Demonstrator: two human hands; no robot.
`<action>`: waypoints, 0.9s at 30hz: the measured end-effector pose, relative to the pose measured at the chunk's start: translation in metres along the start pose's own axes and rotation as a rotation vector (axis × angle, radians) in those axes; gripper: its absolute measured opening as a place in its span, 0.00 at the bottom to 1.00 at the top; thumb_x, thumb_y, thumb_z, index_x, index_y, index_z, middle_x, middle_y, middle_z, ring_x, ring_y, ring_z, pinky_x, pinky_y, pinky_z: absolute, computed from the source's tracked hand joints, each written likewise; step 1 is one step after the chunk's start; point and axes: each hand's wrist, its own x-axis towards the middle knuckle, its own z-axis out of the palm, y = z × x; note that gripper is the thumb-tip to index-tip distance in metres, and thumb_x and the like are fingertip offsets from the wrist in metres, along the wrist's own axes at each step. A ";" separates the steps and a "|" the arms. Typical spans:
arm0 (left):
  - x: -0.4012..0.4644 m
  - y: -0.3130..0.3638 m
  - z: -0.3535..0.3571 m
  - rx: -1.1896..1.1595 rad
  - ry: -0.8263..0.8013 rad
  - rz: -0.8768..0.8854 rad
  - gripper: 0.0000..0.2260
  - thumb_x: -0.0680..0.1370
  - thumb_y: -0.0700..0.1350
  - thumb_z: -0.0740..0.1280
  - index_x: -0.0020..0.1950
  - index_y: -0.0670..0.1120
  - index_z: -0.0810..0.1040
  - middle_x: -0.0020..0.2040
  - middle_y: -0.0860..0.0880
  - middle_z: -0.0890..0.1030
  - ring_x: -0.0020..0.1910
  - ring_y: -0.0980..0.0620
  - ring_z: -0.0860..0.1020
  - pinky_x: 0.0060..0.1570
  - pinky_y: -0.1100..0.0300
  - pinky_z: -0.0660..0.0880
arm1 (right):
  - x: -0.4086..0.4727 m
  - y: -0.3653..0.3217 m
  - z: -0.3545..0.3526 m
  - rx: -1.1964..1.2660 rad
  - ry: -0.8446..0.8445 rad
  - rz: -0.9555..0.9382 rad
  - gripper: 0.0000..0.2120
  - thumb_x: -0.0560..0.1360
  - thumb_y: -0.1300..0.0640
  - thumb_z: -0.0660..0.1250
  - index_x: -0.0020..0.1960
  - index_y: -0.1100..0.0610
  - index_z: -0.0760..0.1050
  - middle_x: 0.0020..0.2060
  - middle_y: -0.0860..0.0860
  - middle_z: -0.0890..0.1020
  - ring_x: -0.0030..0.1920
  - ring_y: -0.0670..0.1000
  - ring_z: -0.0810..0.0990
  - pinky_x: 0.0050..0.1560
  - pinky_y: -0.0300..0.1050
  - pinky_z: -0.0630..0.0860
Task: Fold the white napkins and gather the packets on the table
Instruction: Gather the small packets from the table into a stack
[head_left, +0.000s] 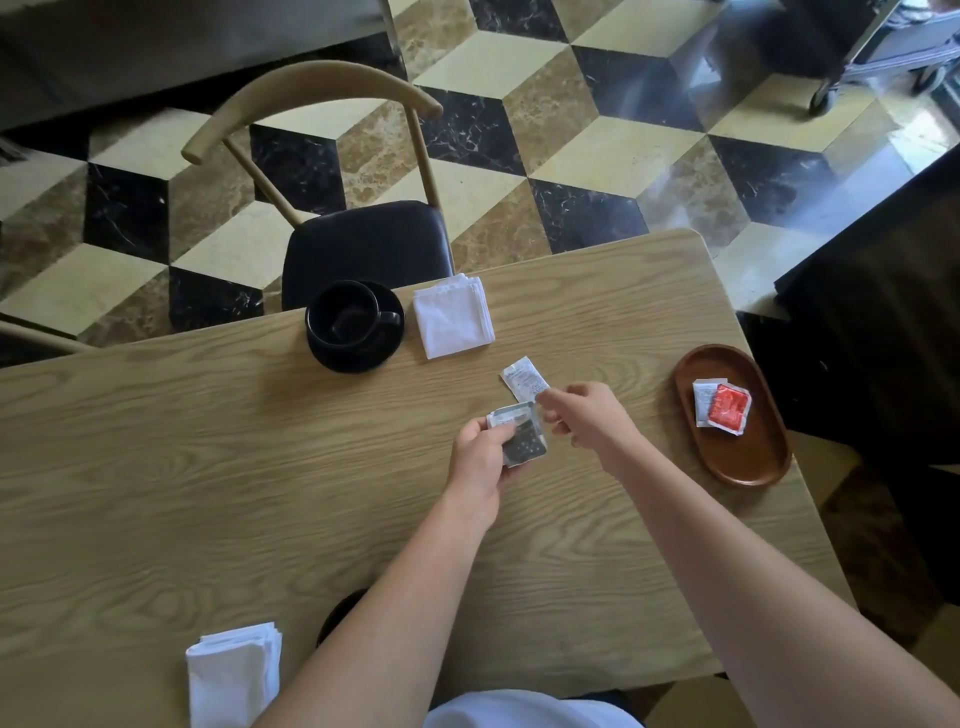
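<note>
Two bare hands meet near the middle of the frame, over a long wooden table. The left hand grips a small stack of packets, thumb across the top, the uppermost one grey with a dark printed face. The right hand reaches in from the right with its fingers curled, and its fingertips pinch the lower corner of a white packet that sits just above the stack (whether that packet still rests on the wood or is lifted clear, I cannot tell).

At the right edge of the table lies an oval brown tray, and in its upper half sit two more sachets: a red packet overlapping a pale packet beneath it.

One folded white napkin lies square at the far edge of the table, just right of a black cup standing on a black saucer. A second white napkin sits at the lower left of the frame, folded but looser, its layers showing along the top edge.

Behind the cup, a wooden chair with a dark seat is pushed up to the table, standing on a floor of black, cream and brown tiles.
</note>
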 end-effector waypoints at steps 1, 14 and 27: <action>0.001 0.002 -0.002 0.001 0.019 0.001 0.05 0.77 0.37 0.66 0.52 0.44 0.76 0.44 0.44 0.85 0.39 0.49 0.84 0.39 0.55 0.80 | 0.009 -0.001 0.001 -0.063 0.077 -0.031 0.09 0.69 0.51 0.71 0.43 0.55 0.79 0.40 0.51 0.86 0.35 0.48 0.82 0.32 0.40 0.74; 0.005 0.007 -0.017 0.041 0.084 -0.023 0.06 0.76 0.38 0.66 0.52 0.44 0.76 0.45 0.44 0.84 0.41 0.48 0.83 0.42 0.55 0.79 | 0.061 0.002 0.036 -0.686 0.232 -0.105 0.10 0.77 0.56 0.64 0.56 0.58 0.75 0.56 0.57 0.75 0.52 0.63 0.80 0.46 0.49 0.70; 0.001 0.001 -0.023 0.134 0.126 -0.003 0.05 0.75 0.38 0.66 0.49 0.45 0.77 0.44 0.45 0.85 0.40 0.49 0.84 0.43 0.53 0.81 | 0.043 0.018 0.025 -0.322 0.205 -0.021 0.04 0.72 0.56 0.69 0.44 0.56 0.78 0.43 0.54 0.83 0.44 0.55 0.81 0.41 0.45 0.73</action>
